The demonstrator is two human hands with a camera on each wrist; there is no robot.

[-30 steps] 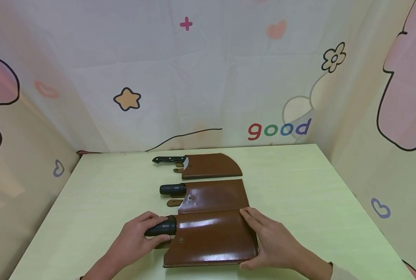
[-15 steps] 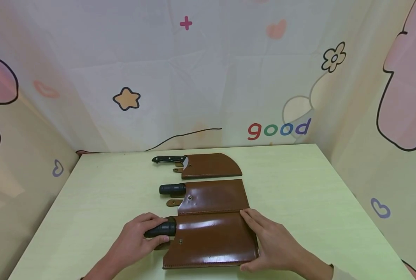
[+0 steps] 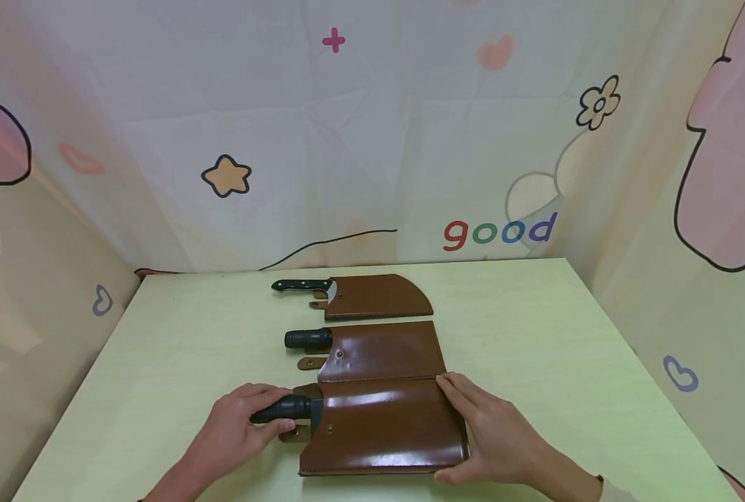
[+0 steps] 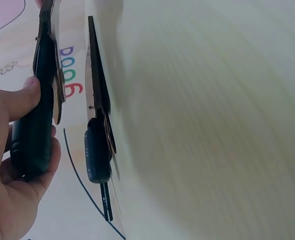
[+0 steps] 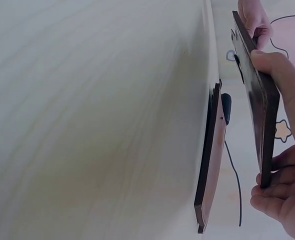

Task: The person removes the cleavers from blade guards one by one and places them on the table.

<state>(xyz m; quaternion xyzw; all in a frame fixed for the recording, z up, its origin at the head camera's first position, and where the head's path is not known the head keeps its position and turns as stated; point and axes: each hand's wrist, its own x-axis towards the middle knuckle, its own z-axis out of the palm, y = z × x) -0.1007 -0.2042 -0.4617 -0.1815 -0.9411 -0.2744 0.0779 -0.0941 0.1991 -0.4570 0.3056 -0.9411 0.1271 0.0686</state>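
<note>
My left hand (image 3: 237,425) grips the black handle (image 3: 278,410) of a cleaver, thumb on the near side. A narrow strip of dark blade (image 3: 316,415) shows at the mouth of a brown leather sheath (image 3: 381,429); the rest is hidden inside. At the sheath's right end my right hand (image 3: 497,436) holds it between thumb and fingers across its width. Both wrist views show this sheath (image 5: 267,125) and the handle (image 4: 32,135) raised off the table. An unfastened strap (image 3: 293,434) hangs by the handle.
Behind it, a second sheathed knife (image 3: 385,348) with a black handle lies on the pale green table (image 3: 535,335). Farther back lies a third sheathed knife (image 3: 375,296), its handle riveted and its sheath curved. A patterned cloth (image 3: 372,160) encloses the back and sides.
The left hand and handle have shifted slightly left, and the right hand and sheath slightly right. A strip of blade now shows at the sheath's mouth.
</note>
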